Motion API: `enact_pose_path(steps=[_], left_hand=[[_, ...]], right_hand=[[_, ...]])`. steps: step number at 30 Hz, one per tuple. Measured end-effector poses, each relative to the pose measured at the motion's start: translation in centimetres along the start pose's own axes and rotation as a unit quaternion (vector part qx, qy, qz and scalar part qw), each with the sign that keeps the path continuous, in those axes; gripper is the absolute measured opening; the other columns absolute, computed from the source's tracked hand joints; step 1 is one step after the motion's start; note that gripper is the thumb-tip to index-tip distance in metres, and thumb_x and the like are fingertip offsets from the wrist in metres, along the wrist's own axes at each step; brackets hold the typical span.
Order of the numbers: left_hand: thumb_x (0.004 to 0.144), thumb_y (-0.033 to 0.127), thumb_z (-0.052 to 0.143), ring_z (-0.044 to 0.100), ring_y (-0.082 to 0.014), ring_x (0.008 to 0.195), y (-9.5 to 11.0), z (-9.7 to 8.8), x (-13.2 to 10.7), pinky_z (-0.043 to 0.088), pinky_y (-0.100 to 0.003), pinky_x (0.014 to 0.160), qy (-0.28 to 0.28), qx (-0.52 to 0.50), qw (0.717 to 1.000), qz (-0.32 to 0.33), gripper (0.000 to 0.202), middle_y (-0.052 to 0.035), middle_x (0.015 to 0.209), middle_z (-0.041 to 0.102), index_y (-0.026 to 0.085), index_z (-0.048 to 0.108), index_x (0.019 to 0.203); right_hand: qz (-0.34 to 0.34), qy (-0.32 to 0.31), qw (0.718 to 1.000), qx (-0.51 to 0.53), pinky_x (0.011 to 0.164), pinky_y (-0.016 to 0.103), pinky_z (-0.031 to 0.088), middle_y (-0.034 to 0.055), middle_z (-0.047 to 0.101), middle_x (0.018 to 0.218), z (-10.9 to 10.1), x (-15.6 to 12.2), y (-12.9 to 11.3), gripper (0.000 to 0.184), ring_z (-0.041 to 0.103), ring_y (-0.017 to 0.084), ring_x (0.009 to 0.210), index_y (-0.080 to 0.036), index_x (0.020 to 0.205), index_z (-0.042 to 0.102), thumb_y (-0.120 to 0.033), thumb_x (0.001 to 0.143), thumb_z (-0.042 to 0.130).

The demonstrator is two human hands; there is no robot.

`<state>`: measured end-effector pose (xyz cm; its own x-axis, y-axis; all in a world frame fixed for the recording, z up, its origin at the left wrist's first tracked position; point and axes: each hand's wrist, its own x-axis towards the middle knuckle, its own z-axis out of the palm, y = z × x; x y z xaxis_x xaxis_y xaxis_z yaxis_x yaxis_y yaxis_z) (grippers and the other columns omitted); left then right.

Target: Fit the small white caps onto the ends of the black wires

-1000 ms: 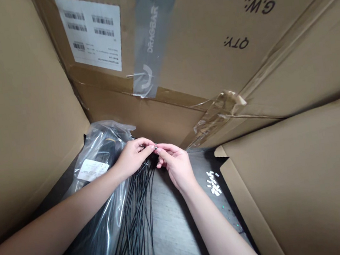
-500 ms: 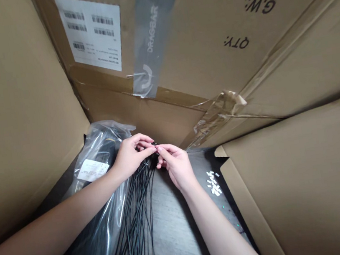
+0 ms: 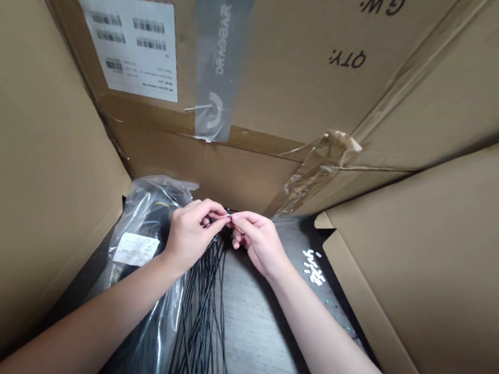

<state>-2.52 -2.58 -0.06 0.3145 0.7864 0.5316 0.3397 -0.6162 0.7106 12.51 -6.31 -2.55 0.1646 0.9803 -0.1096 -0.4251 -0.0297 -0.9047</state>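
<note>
Pinching one tiny end among black cords (image 3: 203, 317), left hand (image 3: 189, 236) and right hand (image 3: 260, 244) both closed; end itself indistinct

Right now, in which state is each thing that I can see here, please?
black cables: loose, fanned out lengthwise.
left hand: fingertips pinched on one cable end.
right hand: fingertips pinched, meeting the left's; grip unclear.
plastic bag: crumpled, lying flat.
clear packing tape: peeled, wrinkled.
white pieces: scattered, lying loose.

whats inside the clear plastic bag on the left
A dark bundle, likely black cables, shows through the bag near its white label. The left forearm covers the lower part, hiding the rest.
</note>
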Motion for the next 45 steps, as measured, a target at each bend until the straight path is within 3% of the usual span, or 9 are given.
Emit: enact_pose_path(steps=[11, 19, 28, 31, 35, 40, 45], left_hand=[[0.087, 0.016, 0.063, 0.061, -0.0131, 0.072, -0.3, 0.0, -0.2, 0.048, -0.024, 0.067, -0.032, 0.074, 0.992, 0.097, 0.007, -0.0004, 0.076, 0.069, 0.019, 0.066, 0.082], [0.090, 0.018, 0.059, 0.060, -0.0137, 0.072, -0.3, 0.0, -0.2, 0.047, -0.024, 0.068, -0.051, 0.103, 0.987, 0.111, 0.010, -0.0008, 0.076, 0.069, 0.019, 0.065, 0.083], [0.091, 0.019, 0.056, 0.059, -0.0165, 0.073, -0.2, -0.2, -0.1, 0.046, -0.029, 0.071, -0.118, 0.131, 0.976, 0.130, 0.015, -0.0039, 0.078, 0.070, 0.018, 0.065, 0.079], [0.088, 0.023, 0.060, 0.062, -0.0143, 0.070, 0.1, 0.0, -0.2, 0.048, -0.026, 0.068, -0.102, 0.079, 0.989, 0.068, 0.007, -0.0027, 0.080, 0.070, 0.018, 0.065, 0.084], [0.085, 0.026, 0.063, 0.065, -0.0118, 0.065, 0.1, 0.3, -0.1, 0.051, -0.022, 0.062, -0.086, -0.033, 0.993, -0.074, 0.008, -0.0009, 0.075, 0.071, 0.018, 0.064, 0.085], [0.078, 0.032, 0.070, 0.060, -0.0105, 0.052, -0.5, 0.7, 0.4, 0.048, -0.020, 0.046, -0.154, -0.175, 0.945, -0.231, 0.019, -0.0029, 0.068, 0.070, 0.014, 0.065, 0.079], [0.074, 0.034, 0.076, 0.063, -0.0116, 0.056, -0.7, 0.8, 0.9, 0.051, -0.021, 0.048, -0.179, -0.264, 0.902, -0.290, 0.024, -0.0063, 0.070, 0.071, 0.011, 0.070, 0.079]], right_hand=[[0.005, 0.008, 1.000, -0.006, 0.039, 0.021, 0.041, -0.0028, 0.059, 0.058, 0.2, -0.1, -0.2, 0.024, 0.045, 0.008, 0.046, -0.017, 0.072, 0.071, -0.037, 0.063, 0.081], [-0.010, 0.011, 1.000, -0.021, 0.039, 0.021, 0.042, -0.0032, 0.059, 0.055, 0.2, -0.1, 0.0, 0.022, 0.044, 0.008, 0.045, -0.017, 0.072, 0.072, -0.037, 0.064, 0.079], [-0.022, 0.024, 0.998, -0.052, 0.041, 0.021, 0.041, -0.0045, 0.057, 0.054, 0.1, 0.1, 0.5, 0.014, 0.043, 0.007, 0.043, -0.016, 0.069, 0.069, -0.029, 0.067, 0.073], [-0.018, 0.043, 0.998, -0.044, 0.040, 0.021, 0.039, -0.0043, 0.057, 0.053, 0.1, 0.1, 0.4, 0.016, 0.043, 0.007, 0.041, -0.016, 0.069, 0.068, -0.032, 0.067, 0.073], [-0.019, 0.062, 0.998, -0.022, 0.038, 0.020, 0.036, -0.0051, 0.053, 0.050, 0.3, 0.2, 0.1, 0.020, 0.040, 0.007, 0.041, -0.016, 0.068, 0.067, -0.034, 0.065, 0.075], [-0.014, 0.061, 0.998, -0.002, 0.036, 0.019, 0.030, -0.0056, 0.053, 0.052, 0.5, 0.1, 0.0, 0.022, 0.034, 0.004, 0.039, -0.016, 0.069, 0.066, -0.035, 0.064, 0.077], [-0.028, 0.045, 0.998, -0.037, 0.037, 0.020, 0.031, -0.0092, 0.043, 0.043, 0.4, 0.0, 0.5, 0.022, 0.034, 0.006, 0.037, -0.017, 0.074, 0.067, -0.038, 0.070, 0.075]])
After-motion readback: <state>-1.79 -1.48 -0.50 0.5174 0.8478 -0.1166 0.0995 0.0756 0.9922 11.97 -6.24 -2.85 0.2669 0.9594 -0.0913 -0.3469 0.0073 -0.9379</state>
